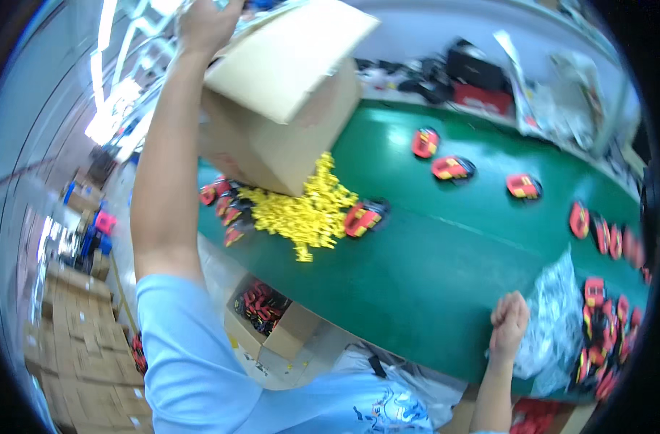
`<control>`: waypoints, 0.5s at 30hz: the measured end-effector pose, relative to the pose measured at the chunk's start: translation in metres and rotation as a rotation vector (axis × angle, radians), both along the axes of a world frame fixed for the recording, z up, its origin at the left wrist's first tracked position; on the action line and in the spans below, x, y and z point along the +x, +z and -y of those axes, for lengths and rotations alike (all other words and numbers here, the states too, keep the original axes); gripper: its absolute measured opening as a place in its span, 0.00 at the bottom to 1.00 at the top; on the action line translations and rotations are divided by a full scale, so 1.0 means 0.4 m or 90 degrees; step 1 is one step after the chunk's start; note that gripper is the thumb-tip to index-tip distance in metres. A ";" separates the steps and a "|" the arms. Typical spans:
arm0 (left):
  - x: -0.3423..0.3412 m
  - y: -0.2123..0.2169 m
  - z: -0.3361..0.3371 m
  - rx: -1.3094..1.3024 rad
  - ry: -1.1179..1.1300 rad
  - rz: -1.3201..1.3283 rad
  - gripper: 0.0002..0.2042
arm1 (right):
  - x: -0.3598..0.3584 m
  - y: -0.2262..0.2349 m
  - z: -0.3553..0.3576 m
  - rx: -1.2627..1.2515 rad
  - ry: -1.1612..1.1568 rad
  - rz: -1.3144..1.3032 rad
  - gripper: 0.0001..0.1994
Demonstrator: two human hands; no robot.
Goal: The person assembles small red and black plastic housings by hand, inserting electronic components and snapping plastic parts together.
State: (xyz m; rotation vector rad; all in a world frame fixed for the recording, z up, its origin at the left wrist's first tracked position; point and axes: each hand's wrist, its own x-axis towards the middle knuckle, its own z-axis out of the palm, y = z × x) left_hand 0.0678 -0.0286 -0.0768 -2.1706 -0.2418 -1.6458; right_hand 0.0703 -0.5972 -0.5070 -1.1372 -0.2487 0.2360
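My left arm stretches up to a big cardboard box (272, 145) standing tilted on the green table. My left hand (207, 29) is by the box's raised flaps, its fingers blurred and partly cut off by the top edge. On the right, my right hand (511, 323) is closed, beside a crumpled clear plastic bag (551, 318); what it holds, if anything, is hidden. A heap of small yellow plastic pieces (305, 213) lies below the box. Touching its right side is a red and black shoe-shaped piece (362, 219) with yellow parts.
More red and black pieces (453, 168) are spread along the table (417, 267), with a pile (605, 333) at the right. An open carton (290, 329) of such pieces stands below the table. Stacked cartons (84, 347) fill the left; a cluttered shelf (482, 101) runs behind.
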 end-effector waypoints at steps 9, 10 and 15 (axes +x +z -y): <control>0.367 -0.773 0.445 -0.109 -0.173 -0.652 0.28 | -0.045 0.078 -0.010 -0.161 0.000 0.112 0.22; 0.436 -0.856 0.407 -0.189 -0.095 -0.603 0.33 | -0.061 0.095 0.003 -0.185 -0.002 0.144 0.23; 0.597 -1.027 0.230 -0.532 0.087 -0.668 0.53 | -0.188 0.159 0.184 -0.188 -0.120 0.368 0.20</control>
